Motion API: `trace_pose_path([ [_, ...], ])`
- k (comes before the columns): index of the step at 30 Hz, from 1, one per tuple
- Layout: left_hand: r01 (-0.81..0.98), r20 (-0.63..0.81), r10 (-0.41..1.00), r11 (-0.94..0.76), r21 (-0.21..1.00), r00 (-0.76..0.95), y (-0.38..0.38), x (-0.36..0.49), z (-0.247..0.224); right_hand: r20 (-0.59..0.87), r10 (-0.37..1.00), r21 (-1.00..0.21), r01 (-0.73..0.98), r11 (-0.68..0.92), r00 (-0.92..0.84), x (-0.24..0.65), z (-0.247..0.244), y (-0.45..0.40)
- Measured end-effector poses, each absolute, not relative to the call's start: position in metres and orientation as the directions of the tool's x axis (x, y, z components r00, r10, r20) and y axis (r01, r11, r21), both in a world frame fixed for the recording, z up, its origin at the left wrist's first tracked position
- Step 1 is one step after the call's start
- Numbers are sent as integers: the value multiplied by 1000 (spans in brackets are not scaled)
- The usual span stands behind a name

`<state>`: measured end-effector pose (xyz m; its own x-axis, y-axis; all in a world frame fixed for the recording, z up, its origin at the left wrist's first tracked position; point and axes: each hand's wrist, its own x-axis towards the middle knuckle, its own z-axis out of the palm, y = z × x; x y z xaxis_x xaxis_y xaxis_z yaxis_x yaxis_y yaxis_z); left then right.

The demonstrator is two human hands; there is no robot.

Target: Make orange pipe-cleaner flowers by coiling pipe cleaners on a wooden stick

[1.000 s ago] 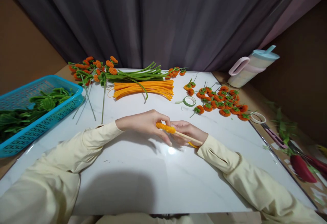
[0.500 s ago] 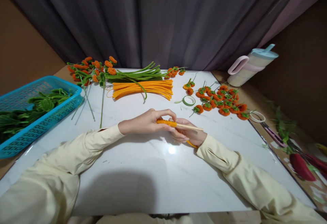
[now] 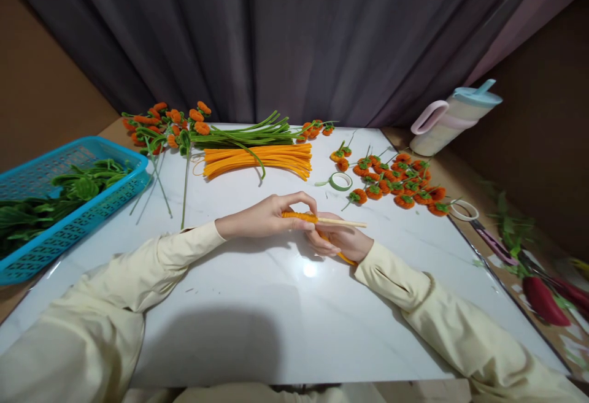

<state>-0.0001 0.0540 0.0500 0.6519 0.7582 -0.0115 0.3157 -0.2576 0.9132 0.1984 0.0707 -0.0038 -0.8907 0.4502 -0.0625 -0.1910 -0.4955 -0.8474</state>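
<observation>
My left hand (image 3: pixel 260 216) is closed around a thin wooden stick (image 3: pixel 345 222) that points to the right. An orange pipe cleaner (image 3: pixel 295 215) is wound in tight coils along the stick, between my left thumb and fingers. My right hand (image 3: pixel 345 238), palm up, has its fingers curled on the loose tail of that pipe cleaner, which trails below the palm toward the wrist. The stick's bare end passes over the right palm. Straight orange pipe cleaners (image 3: pixel 257 161) lie in a bundle beyond the hands, with green pipe cleaners (image 3: pixel 243 136) behind them.
At left stands a blue basket (image 3: pixel 76 219) with green fuzzy leaves. Orange flower heads (image 3: pixel 402 182) lie at right near a green tape roll (image 3: pixel 340 181); more stemmed orange flowers (image 3: pixel 172 124) lie back left. Scissors (image 3: pixel 494 243) and a tumbler (image 3: pixel 453 122) are along the right side.
The stick has turned slightly, its bare end rising a little. More of the orange pipe cleaner's tail shows beneath my right fingers. Both hands stay in nearly the same place.
</observation>
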Motion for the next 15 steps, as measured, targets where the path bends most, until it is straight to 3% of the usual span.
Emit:
trace_pose_path([
  [4,307,7,796,-241,921,605,56,0,49,-107,427,-846,-144,-513,-898,195,1,71],
  [8,276,28,849,-203,940,528,61,0,48,-159,500,-847,-143,-512,-851,191,3,70],
  [11,264,-134,862,0,965,489,69,-5,44,-177,530,-862,-129,-490,-829,189,4,69],
  [15,152,-359,778,329,932,516,82,-14,35,-224,531,-881,-62,-468,-817,188,4,68],
])
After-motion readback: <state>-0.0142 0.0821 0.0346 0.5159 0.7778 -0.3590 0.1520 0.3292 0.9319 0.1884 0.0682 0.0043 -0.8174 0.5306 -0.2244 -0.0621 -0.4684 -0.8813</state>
